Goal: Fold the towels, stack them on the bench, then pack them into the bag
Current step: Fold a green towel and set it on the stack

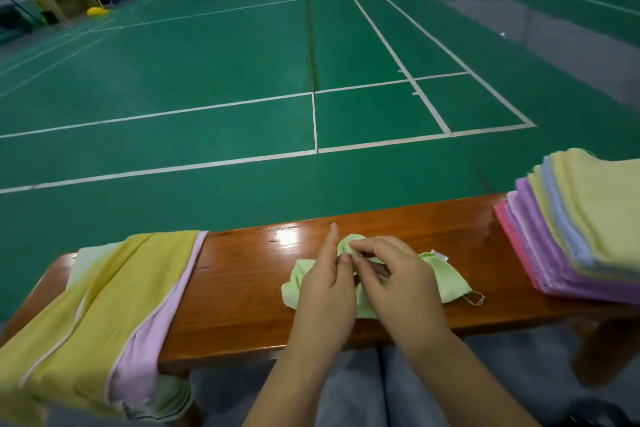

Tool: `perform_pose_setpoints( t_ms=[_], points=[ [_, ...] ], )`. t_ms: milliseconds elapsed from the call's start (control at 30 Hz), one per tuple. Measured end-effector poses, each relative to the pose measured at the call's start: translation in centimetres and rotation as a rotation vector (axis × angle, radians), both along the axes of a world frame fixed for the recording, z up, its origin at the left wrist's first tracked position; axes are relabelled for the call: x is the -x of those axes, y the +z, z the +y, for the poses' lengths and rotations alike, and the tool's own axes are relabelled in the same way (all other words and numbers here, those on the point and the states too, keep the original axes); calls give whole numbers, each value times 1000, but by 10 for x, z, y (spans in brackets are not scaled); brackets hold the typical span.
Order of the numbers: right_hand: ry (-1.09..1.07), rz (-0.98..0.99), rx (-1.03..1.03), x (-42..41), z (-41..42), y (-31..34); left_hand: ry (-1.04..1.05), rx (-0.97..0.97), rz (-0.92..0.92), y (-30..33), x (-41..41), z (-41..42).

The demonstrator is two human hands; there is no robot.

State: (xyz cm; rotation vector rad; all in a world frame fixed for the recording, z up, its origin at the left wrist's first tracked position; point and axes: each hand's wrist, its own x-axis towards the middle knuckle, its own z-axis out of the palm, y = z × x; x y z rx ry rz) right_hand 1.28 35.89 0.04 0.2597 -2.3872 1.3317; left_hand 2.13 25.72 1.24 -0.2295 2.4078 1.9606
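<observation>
Beside a green court, on the counter point(242, 288), both hands' grips, left point(325, 284) and right point(398, 281), pinched the green towel point(446, 282), seemingly readying a fold.

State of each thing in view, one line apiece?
Green towel: crumpled on the bench, unfolded.
Towel stack: folded, piled at the bench's right end.
Yellow cloth: draped over the left end.
Left hand: pinching the green towel.
Right hand: pinching it too.
</observation>
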Motion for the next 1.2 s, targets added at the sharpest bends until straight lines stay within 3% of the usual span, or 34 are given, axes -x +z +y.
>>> perform_pose_setpoints(
  t_ms=[200, 400, 600, 733, 867, 1000, 1100, 1200],
  points=[
    [128, -81, -106, 6, 7, -2, -40, -127, -69, 2, -2, -2],
    [147, -102, -308, 8, -2, 4, -93, -82, -50, 4, 0, -8],
    [125, -74, -314, 10, -10, 1, -177, -26, -27, -4, -4, -17],
    [125, -192, -63, 15, -2, 15, -145, -52, 23, -8, -8, -26],
    [200, -354, 339, 20, 2, 42, -34, 314, 232, -15, -4, -45],
    [363, -387, 457, 20, 8, 71, -42, 479, 255, -17, 3, -60],
    [459, -395, 528, 18, 13, 88, -100, 435, 271, -9, 8, -68],
    [493, -456, 704, 19, 19, 97, -147, 210, 234, 8, 7, -74]
  ],
)
